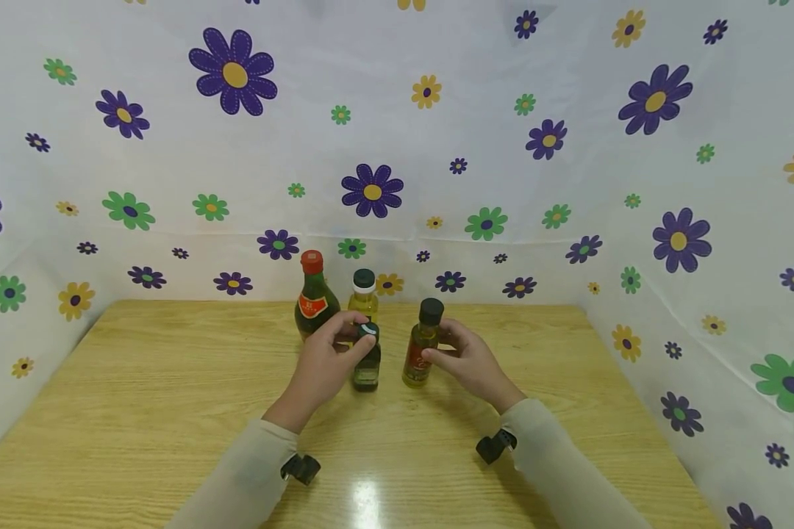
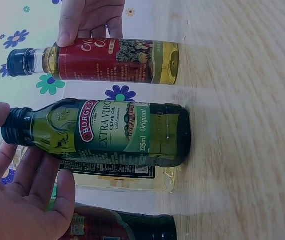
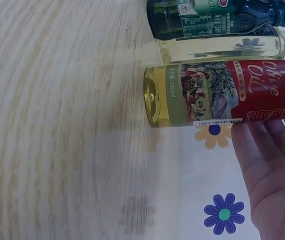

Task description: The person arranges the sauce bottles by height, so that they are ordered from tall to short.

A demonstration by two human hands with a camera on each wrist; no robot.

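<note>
My left hand (image 1: pixel 327 358) pinches the dark cap of a small green olive oil bottle (image 2: pixel 107 131), labelled Borges, between thumb and forefinger; its other fingers spread behind the neck. To its right, my right hand (image 1: pixel 468 364) grips a slim olive oil bottle (image 1: pixel 422 354) with a red label and black cap, thumb in front and fingers behind. That bottle leans slightly in the head view; whether its base touches the table I cannot tell. Behind the Borges bottle stands a clear bottle of yellow oil (image 1: pixel 364 303), partly hidden. A dark bottle with a red cap (image 1: pixel 312 301) stands left of it.
The bottles are grouped toward the back of a light wooden table (image 1: pixel 172 411). A white cloth with printed flowers (image 1: pixel 291 132) hangs behind and along both sides. Each wrist carries a small black camera (image 1: pixel 301 468) over a pale sleeve.
</note>
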